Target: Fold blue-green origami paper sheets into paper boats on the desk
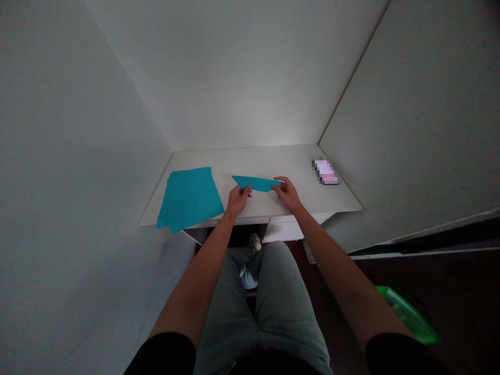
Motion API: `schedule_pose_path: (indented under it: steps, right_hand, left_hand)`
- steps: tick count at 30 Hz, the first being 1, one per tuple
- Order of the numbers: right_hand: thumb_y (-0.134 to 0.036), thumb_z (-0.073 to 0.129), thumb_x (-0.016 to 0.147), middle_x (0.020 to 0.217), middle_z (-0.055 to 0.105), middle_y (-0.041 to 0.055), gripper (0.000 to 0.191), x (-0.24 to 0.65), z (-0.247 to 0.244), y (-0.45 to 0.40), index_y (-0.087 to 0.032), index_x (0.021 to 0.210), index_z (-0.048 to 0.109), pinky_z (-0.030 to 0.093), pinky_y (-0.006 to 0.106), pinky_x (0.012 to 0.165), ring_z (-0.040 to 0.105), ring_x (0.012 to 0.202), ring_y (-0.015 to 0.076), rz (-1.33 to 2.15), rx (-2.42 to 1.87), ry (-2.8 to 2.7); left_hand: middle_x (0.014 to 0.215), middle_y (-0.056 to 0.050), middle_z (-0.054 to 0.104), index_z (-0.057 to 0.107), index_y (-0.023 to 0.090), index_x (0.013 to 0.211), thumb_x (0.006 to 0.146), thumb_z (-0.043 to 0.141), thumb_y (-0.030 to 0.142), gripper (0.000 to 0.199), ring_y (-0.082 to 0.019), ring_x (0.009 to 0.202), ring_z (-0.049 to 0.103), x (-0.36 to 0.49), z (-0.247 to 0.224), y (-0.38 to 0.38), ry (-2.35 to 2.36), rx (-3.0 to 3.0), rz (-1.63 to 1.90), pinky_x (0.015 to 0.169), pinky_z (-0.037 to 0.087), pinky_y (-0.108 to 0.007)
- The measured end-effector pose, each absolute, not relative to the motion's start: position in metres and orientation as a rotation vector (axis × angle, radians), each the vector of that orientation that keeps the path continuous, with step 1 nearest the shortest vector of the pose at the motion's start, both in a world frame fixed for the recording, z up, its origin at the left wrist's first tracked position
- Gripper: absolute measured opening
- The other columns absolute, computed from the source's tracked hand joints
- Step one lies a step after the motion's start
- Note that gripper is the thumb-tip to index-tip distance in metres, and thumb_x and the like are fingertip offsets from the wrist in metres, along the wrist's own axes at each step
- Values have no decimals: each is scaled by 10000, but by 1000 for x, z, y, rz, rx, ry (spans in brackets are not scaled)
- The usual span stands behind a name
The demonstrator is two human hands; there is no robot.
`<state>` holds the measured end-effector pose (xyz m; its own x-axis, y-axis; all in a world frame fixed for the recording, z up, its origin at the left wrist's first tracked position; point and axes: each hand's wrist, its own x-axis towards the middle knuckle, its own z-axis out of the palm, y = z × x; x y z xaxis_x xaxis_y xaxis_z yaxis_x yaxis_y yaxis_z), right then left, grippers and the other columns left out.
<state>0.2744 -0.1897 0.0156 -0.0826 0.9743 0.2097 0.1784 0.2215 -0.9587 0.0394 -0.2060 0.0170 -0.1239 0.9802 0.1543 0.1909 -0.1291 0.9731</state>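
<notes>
White walls (234,73) close in on three sides of this corner, and through the head camera I look down from afar, past a pair of grey trousers (269,307), at a white surface (258,161). A green object (406,315) sits on the dark floor at lower right, and a pixelated, pinkish flat object (326,172) lies toward the back right of the surface. A loose teal paper sheet (189,199) lies to the left, its lower corner hanging past the front edge, apparently kept away from the hands to leave working room. Between the hands is a folded teal paper (255,183), a narrow wedge whose long axis runs left to right across the surface, its point aimed left. The left hand (238,202) and right hand (287,194) hold it near both ends, their fingers closed on the paper, seemingly to keep the fold flat and steady.
</notes>
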Motion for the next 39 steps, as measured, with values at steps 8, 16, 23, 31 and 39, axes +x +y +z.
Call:
schedule_pose_path:
  steps: [8, 16, 23, 31, 39]
  right_hand:
    - [-715, 776, 782, 871, 649, -5, 565, 273, 17, -194, -247, 1085, 679, 365, 290, 555, 418, 598, 122, 928, -1102, -1530]
    - [-680, 779, 808, 855, 678, 1, 516, 272, 13, -196, -248, 1083, 715, 366, 297, 554, 426, 580, 124, 920, -1105, -1582]
    - [-636, 768, 817, 641, 618, -26, 417, 271, 8, -196, -244, 957, 789, 378, 293, 563, 494, 564, 152, 975, -1174, -1749]
    - [-570, 535, 1023, 761, 758, 11, 420, 272, 9, -198, -254, 1173, 768, 504, 316, 688, 643, 587, 183, 734, -1373, -1636]
    - [-396, 477, 1069, 965, 813, 90, 431, 278, 7, -177, -242, 1414, 683, 561, 397, 876, 755, 897, 290, 409, -1625, -1666]
  left_hand:
    - [760, -46, 739, 656, 207, 810, 962, 698, 567, 393, -183, 674, 706, 39, 17, -206, 1412, 1349, 1397, 705, 546, -325]
    - [797, -27, 716, 611, 218, 815, 1004, 643, 553, 387, -144, 629, 664, 39, 17, -205, 1432, 1306, 1455, 656, 521, -303]
    - [777, 0, 694, 566, 223, 929, 1009, 615, 611, 399, -125, 603, 641, 39, 14, -203, 1371, 1265, 1511, 632, 515, -280]
    - [786, 4, 691, 577, 213, 1093, 998, 596, 658, 455, -123, 579, 629, 42, 15, -204, 1331, 1242, 1507, 586, 496, -267]
    - [722, 8, 667, 621, 222, 981, 961, 621, 673, 451, -145, 585, 623, 41, 15, -207, 1349, 1330, 1449, 598, 494, -289]
